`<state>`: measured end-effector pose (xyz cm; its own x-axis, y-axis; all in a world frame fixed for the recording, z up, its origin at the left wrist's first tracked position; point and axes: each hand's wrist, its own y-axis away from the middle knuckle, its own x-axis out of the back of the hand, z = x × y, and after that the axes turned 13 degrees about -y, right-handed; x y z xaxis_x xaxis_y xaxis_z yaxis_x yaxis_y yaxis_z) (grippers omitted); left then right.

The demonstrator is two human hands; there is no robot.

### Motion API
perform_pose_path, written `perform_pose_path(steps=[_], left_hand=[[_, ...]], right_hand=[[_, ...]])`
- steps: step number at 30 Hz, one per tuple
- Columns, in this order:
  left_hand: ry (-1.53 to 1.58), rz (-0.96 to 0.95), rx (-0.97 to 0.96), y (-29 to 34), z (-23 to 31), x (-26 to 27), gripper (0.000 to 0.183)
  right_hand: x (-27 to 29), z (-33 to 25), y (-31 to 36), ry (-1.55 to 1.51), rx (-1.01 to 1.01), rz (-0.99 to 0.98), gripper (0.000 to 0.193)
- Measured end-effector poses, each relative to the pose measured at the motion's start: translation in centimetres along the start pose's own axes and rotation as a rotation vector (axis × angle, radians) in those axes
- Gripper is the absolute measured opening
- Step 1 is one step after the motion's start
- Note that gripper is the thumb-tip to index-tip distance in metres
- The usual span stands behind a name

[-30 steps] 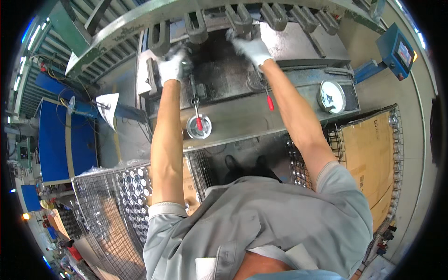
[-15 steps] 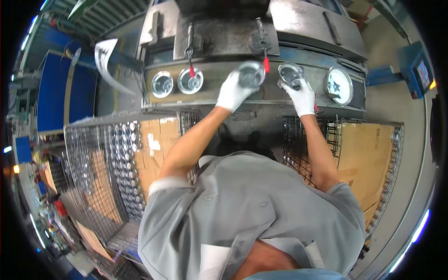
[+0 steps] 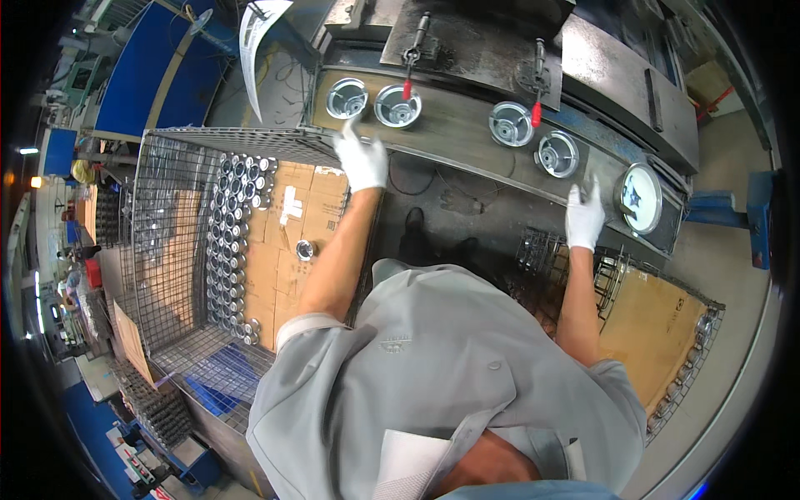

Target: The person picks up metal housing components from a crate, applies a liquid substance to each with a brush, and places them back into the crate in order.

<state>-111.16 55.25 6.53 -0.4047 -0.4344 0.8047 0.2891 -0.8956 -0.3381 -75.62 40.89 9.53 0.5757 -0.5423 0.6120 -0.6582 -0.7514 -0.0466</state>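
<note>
My left hand point(image 3: 362, 158), in a white glove, is raised just in front of the bench's near edge, its fingers somewhat blurred but apart. Nothing is held in it. It is nearest to a shiny round metal cup point(image 3: 347, 99); a similar metal cup point(image 3: 398, 107) stands beside that one. Over at the right, my white-gloved right hand point(image 3: 585, 218) is open, fingers spread, by the bench edge. Close to it are another metal cup point(image 3: 557, 155) and one more metal cup point(image 3: 511, 123). A round pan point(image 3: 630, 218) of pale liquid with a dark object in it sits beyond.
Two clamps with red tips, a left clamp point(image 3: 408, 87) and a right clamp point(image 3: 537, 112), hang over the bench point(image 3: 457, 133). At left, a wire basket point(image 3: 179, 137) holds cardboard and several metal parts point(image 3: 227, 242). A second basket with a cardboard sheet point(image 3: 650, 312) stands at right.
Both hands have let go of the cups, which now stand on the bench. My left hand has drawn back leftward, my right hand back toward me. The view has turned left.
</note>
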Motion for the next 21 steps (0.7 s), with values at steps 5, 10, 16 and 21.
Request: perform_pose_path(steps=[5, 10, 16, 21], left_hand=[[0.125, -0.093, 0.064, -7.5, -5.8, -2.2, 0.035], [0.467, -0.172, 0.003, -8.8, -1.9, 3.5, 0.028], [0.998, -0.327, -0.195, -12.3, 7.4, 8.8, 0.104], [1.565, -0.908, 0.092, -18.0, 9.7, 5.3, 0.044]], right_hand=[[-2.9, -5.0, 1.7, -0.385, 0.26, 0.011, 0.039], [-9.6, -20.9, 4.3, -0.301, 0.816, -0.363, 0.052], [-17.5, -29.3, -1.1, -1.216, 0.249, -0.62, 0.063], [-15.6, -31.7, -5.4, -0.431, 0.247, -0.382, 0.084]])
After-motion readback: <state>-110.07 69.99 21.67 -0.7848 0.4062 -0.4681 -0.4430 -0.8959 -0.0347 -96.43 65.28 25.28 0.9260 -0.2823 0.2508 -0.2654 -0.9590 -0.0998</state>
